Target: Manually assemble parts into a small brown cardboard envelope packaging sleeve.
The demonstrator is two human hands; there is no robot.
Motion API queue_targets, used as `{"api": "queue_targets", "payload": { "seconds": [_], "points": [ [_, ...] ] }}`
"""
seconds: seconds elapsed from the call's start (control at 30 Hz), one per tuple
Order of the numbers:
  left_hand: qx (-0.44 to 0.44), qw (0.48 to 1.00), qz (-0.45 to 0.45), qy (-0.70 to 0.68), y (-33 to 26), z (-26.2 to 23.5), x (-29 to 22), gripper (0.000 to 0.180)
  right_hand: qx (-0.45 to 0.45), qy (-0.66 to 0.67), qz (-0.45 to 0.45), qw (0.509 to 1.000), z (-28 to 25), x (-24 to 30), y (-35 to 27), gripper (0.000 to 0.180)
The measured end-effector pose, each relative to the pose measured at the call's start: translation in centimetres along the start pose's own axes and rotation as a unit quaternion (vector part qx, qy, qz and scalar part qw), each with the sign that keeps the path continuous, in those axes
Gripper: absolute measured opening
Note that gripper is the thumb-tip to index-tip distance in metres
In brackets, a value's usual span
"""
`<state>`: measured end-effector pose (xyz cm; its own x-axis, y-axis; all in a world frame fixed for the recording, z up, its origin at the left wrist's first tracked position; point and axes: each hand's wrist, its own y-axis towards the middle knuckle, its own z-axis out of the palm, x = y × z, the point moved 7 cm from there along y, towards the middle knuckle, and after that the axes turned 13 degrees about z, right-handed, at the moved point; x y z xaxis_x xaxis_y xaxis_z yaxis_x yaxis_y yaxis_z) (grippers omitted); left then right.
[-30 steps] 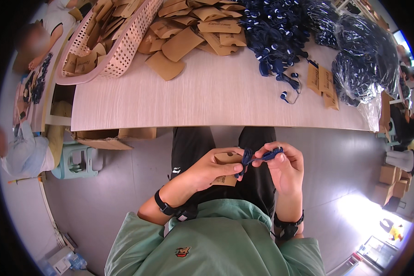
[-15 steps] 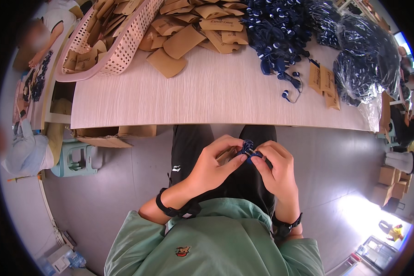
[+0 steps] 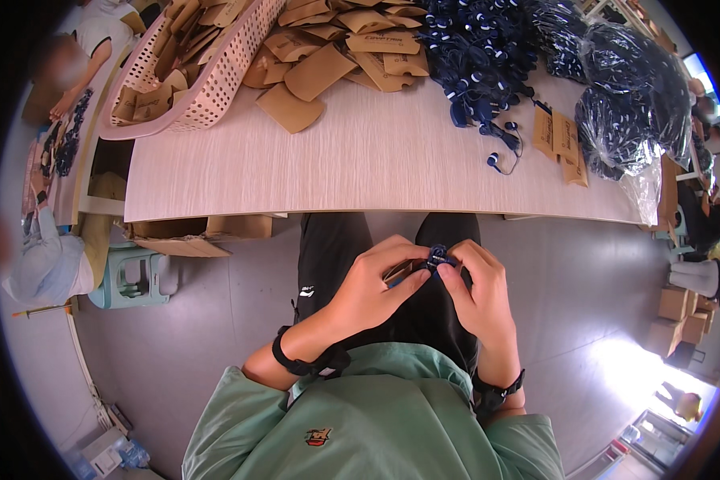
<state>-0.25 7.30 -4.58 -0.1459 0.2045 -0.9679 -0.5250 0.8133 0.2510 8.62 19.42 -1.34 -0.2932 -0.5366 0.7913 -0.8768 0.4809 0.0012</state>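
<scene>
Over my lap, just off the table's front edge, my two hands meet at a bundled dark blue earphone cable (image 3: 438, 256). My left hand (image 3: 368, 280) is closed round a small brown cardboard sleeve (image 3: 397, 273), which shows between its thumb and fingers. The cable bundle sits at the sleeve's right end, partly covered by my fingertips. My right hand (image 3: 482, 296) pinches the bundle from the right with thumb and fingers. How much of the cable lies inside the sleeve is hidden.
On the table (image 3: 360, 172) lie a heap of brown cardboard sleeves (image 3: 320, 72), a pile of dark blue earphones (image 3: 480, 64) and several filled sleeves (image 3: 558, 136). A pink basket (image 3: 208, 100) holds more sleeves at left. Plastic-bagged earphones (image 3: 632, 96) are at right. A green stool (image 3: 136, 276) stands below left.
The cable bundle has shifted slightly right and turned between my fingers. More of the brown sleeve shows in my left hand. Both hands stay over my lap.
</scene>
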Motion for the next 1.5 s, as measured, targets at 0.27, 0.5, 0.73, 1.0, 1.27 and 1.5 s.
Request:
{"api": "queue_targets", "payload": {
  "seconds": [0.27,0.5,0.73,1.0,1.27,1.5],
  "points": [
    [0.006,0.998,0.036,0.052,0.1,1.3,-1.0,0.025,-0.023,0.094,0.008,0.995,1.3,-0.3,-0.2,0.023],
    [0.006,0.989,-0.03,-0.145,-0.2,1.3,2.0,0.03,0.038,0.37,0.075,0.925,2.4,-1.5,-0.4,0.024],
    [-0.051,0.993,0.046,-0.092,0.1,-1.6,1.9,0.021,0.009,0.459,0.051,0.887,-1.5,0.2,-1.0,0.036],
    [0.087,0.99,0.061,-0.097,0.0,2.9,2.2,0.024,0.093,0.576,0.122,0.803,-1.4,1.4,-0.7,0.039],
    [0.165,0.945,-0.026,-0.281,-1.9,5.4,2.8,0.027,0.153,0.671,0.1,0.719,-0.6,1.0,-0.5,0.039],
    [0.147,0.885,-0.083,-0.435,-3.2,6.2,3.3,0.03,0.165,0.696,0.103,0.691,0.0,1.1,-0.3,0.039]
  ]
}}
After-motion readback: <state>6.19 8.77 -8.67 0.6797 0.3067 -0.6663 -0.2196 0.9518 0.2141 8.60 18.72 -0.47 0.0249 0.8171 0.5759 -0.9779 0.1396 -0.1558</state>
